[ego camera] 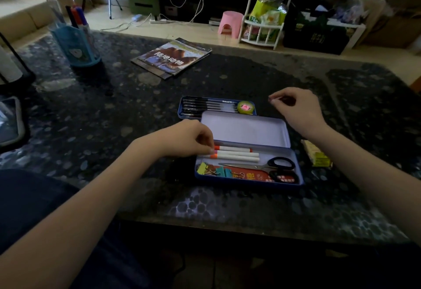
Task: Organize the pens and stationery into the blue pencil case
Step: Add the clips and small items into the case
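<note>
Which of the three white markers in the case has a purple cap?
The middle marker; the markers on either side have orange caps. The left hand touches their cap ends.

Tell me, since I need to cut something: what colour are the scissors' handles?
Black. The scissors lie in the pencil case, clearest in the head view.
</note>
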